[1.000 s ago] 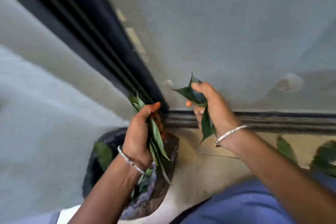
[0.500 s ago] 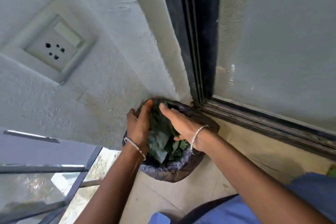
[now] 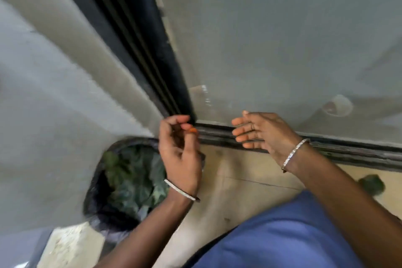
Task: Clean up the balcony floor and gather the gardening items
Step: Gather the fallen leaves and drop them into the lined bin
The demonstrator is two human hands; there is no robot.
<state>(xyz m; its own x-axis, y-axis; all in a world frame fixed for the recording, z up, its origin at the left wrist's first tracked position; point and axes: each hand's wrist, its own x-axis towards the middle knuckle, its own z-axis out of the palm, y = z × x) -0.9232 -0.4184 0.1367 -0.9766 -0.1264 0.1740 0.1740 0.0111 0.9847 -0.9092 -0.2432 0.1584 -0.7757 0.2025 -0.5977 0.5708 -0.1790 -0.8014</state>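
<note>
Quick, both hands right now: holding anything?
Left hand: open, fingers loosely curled, nothing in it.
Right hand: open, fingers straight, empty.

On my feed, a rough grey plastered wall (image 3: 54,115) fills the left side and meets a black sliding-door frame with parallel tracks (image 3: 139,45) that runs diagonally down. Right of it I see a grey mesh screen panel (image 3: 272,39), with a pale round shape (image 3: 337,105) blurred behind it. A dark bottom track (image 3: 326,150) borders the beige tiled floor (image 3: 239,169). The light is soft and even.
</note>
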